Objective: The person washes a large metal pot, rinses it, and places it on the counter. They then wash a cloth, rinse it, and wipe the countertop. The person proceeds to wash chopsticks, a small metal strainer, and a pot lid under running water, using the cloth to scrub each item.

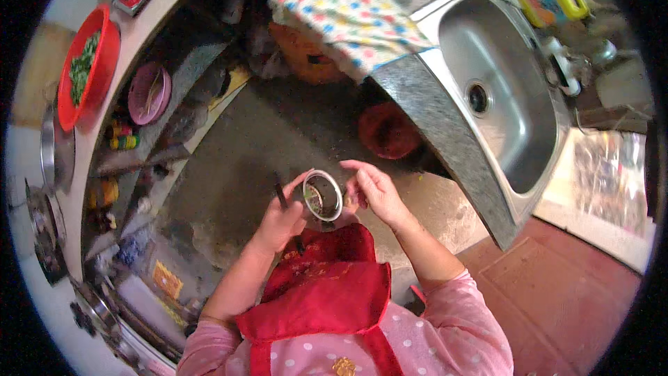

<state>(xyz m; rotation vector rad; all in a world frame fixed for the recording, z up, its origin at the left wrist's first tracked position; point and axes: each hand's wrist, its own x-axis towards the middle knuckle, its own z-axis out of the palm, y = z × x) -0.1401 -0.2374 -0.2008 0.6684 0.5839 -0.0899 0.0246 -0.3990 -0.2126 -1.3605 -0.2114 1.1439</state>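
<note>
My left hand (282,222) holds a small round cup (340,199) with a pale rim, tilted so that its mouth faces up toward me. Bits of green and brown lie inside it. A dark, slim handle (282,196), perhaps of a knife, is also in my left hand; the rest of that tool is hard to make out. Just right of the cup is my right hand (377,194), its index finger stretched out and the others curled. Whether anything is between those fingers is unclear. Below both hands hangs a red apron (323,292).
On the left counter (99,130) stands a red plastic basin (107,73) with chopped greens (83,68). A pink basket (151,94) sits on a shelf below. At right are a steel sink (501,73), a stone counter edge (443,120) and a dotted cloth (349,15).
</note>
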